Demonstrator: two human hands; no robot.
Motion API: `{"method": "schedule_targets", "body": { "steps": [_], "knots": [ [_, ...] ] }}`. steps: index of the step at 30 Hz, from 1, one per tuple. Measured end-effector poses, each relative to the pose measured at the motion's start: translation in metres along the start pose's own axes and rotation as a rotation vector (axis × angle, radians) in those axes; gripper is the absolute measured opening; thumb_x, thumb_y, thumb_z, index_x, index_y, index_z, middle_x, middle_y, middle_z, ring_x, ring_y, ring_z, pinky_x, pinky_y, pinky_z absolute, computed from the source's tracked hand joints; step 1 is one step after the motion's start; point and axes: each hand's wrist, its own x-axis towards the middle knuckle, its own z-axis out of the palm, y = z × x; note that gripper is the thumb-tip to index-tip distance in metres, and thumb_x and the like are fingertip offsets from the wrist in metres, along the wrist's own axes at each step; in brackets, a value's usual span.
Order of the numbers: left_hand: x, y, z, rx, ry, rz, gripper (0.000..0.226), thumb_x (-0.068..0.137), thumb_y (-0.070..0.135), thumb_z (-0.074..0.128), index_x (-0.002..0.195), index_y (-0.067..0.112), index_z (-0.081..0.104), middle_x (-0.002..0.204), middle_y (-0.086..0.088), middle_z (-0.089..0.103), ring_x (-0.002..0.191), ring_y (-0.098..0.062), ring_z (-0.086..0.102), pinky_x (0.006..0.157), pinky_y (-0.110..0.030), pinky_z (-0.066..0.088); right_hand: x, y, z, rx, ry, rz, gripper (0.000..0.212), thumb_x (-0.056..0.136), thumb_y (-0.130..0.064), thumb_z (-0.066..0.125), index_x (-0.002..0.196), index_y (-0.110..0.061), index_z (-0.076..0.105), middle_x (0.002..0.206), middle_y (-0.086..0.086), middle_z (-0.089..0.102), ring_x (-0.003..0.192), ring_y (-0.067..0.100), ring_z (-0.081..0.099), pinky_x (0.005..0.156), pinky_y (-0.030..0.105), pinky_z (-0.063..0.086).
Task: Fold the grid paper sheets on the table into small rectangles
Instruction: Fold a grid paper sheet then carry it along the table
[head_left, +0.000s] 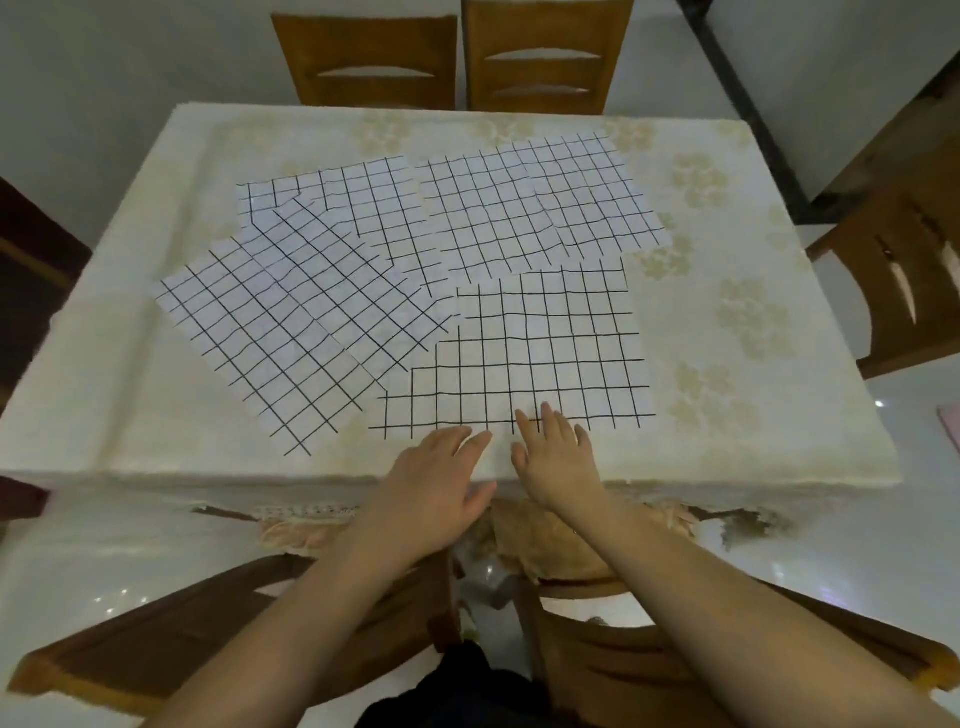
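Several white grid paper sheets lie flat and overlapping on the table. The nearest sheet (540, 353) sits front centre, with its near edge by my hands. My left hand (436, 483) lies flat on the cloth, fingertips just touching that sheet's near edge. My right hand (556, 457) rests with straight fingers on the sheet's near edge. A tilted sheet (260, 338) lies at the left, another tilted one (343, 286) on top of it. Further sheets lie behind at back left (374, 202), centre (493, 218) and back right (592, 192).
The table wears a cream flowered cloth (727, 322). Two wooden chairs (363, 57) (540, 52) stand at the far side, another chair (904, 275) at the right. Chair parts (623, 654) sit below my arms at the near edge.
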Motion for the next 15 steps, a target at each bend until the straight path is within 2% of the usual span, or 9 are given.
{"method": "schedule_targets", "body": {
  "steps": [8, 15],
  "knots": [
    [0.007, 0.007, 0.013, -0.085, -0.027, -0.092, 0.056, 0.100, 0.041, 0.035, 0.151, 0.026, 0.020, 0.158, 0.001, 0.022, 0.144, -0.015, 0.018, 0.115, -0.037, 0.026, 0.031, 0.000, 0.029, -0.030, -0.100, -0.041, 0.057, 0.101, -0.043, 0.015, 0.153, -0.027, -0.001, 0.160, 0.019, -0.006, 0.147, 0.033, -0.005, 0.118, 0.050, -0.002],
    [0.019, 0.013, 0.018, -0.099, -0.001, -0.112, 0.056, 0.098, 0.036, 0.041, 0.150, 0.024, 0.024, 0.155, 0.002, 0.028, 0.141, -0.014, 0.025, 0.112, -0.034, 0.027, 0.027, 0.002, 0.037, 0.022, -0.130, -0.071, 0.063, 0.102, -0.042, 0.014, 0.152, -0.013, -0.008, 0.160, 0.004, -0.016, 0.147, 0.021, -0.013, 0.118, 0.050, -0.007]
  ]
}}
